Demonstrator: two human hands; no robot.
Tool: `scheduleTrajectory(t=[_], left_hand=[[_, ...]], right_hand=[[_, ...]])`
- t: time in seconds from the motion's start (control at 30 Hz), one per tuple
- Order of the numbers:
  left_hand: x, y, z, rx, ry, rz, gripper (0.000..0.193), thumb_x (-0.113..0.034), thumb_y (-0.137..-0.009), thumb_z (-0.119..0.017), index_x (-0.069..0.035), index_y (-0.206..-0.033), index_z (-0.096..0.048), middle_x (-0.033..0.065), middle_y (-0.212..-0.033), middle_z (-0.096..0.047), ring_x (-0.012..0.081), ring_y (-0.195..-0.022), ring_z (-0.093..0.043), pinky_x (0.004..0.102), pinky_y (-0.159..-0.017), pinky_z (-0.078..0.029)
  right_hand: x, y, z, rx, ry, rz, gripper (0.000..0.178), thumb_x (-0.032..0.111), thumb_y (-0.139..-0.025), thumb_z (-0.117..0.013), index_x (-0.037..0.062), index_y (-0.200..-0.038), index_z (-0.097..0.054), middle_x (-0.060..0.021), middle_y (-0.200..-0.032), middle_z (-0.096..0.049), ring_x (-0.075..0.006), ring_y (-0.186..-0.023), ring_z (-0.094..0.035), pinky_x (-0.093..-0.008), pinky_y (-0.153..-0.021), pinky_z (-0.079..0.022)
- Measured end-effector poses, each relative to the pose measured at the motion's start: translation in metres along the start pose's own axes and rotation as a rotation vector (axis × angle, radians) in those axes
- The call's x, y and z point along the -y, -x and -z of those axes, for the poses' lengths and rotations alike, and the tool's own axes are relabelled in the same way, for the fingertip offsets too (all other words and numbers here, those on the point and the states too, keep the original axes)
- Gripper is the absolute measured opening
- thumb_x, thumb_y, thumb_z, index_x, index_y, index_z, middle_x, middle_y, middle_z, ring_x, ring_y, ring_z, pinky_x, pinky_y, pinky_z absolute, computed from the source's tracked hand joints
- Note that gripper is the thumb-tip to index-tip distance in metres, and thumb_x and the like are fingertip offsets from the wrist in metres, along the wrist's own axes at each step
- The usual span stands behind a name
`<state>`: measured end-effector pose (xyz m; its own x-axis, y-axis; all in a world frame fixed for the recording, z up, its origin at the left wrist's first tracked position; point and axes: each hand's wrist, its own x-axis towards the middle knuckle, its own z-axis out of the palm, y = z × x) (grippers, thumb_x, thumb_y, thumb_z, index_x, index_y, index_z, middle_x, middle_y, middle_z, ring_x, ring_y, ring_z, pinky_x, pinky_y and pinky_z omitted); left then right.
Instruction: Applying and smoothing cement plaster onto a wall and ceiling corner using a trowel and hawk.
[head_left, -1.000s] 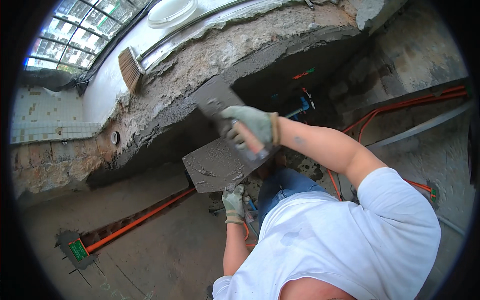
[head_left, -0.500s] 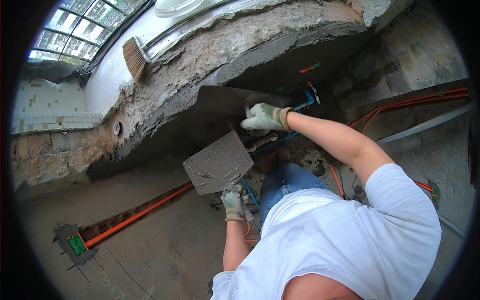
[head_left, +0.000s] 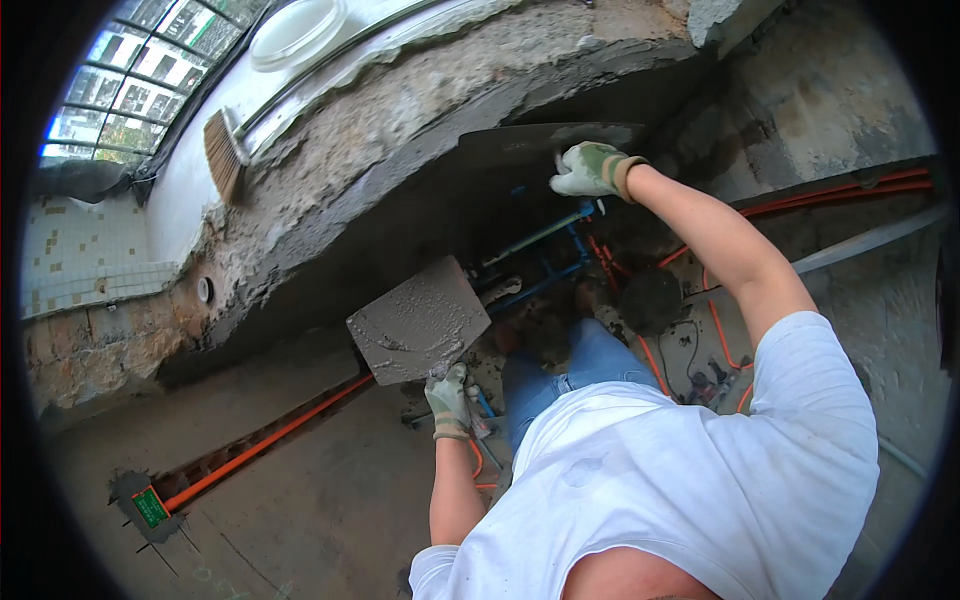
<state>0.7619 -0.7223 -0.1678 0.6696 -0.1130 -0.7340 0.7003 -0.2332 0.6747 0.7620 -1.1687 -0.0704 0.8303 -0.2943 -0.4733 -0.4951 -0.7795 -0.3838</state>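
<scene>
Grey mortar [head_left: 425,312] is being carried on a board [head_left: 380,368] held at its near corner by the closed left hand [head_left: 449,400], while a trowel [head_left: 535,139] is being held along the dark wall [head_left: 395,235] by the curled right hand [head_left: 590,171]. Mortar could be getting spilled by tilting, or the wall being left rough by uneven trowel pressure.

Mortar [head_left: 420,318] is grey, gloves [head_left: 592,170] green and white with tan cuffs [head_left: 633,180], T-shirt [head_left: 680,460] white, jeans [head_left: 605,355] blue, conduit [head_left: 268,441] orange, tiles [head_left: 100,230] whitish flecked with tan, broom bristles [head_left: 223,160] brown.
</scene>
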Motion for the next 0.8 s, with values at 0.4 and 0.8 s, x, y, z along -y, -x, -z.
scheduleTrajectory(t=[0.4, 0.8], left_hand=[[-0.018, 0.029, -0.222, 0.188, -0.030, 0.050, 0.017, -0.017, -0.081, -0.067, -0.004, -0.088, -0.057, 0.0077, -0.068, -0.058, 0.0176, -0.048, -0.053, 0.0303, -0.043, -0.044], [0.013, 0.018, -0.301, 0.292, -0.219, 0.060, 0.012, -0.020, -0.084, -0.065, -0.009, -0.086, -0.059, 0.0055, -0.067, -0.061, 0.0175, -0.045, -0.055, 0.0297, -0.042, -0.044]], right_hand=[[-0.180, 0.031, 0.064, -0.143, 0.062, -0.067, 0.044, 0.041, -0.076, -0.054, 0.0026, -0.090, -0.070, -0.0230, -0.097, -0.067, -0.0352, -0.095, -0.064, -0.0419, -0.085, -0.049], [-0.177, 0.119, -0.023, -0.475, -0.047, -0.034, 0.038, 0.039, -0.084, -0.055, 0.0046, -0.073, -0.067, -0.0215, -0.078, -0.065, -0.0385, -0.079, -0.063, -0.0466, -0.071, -0.050]])
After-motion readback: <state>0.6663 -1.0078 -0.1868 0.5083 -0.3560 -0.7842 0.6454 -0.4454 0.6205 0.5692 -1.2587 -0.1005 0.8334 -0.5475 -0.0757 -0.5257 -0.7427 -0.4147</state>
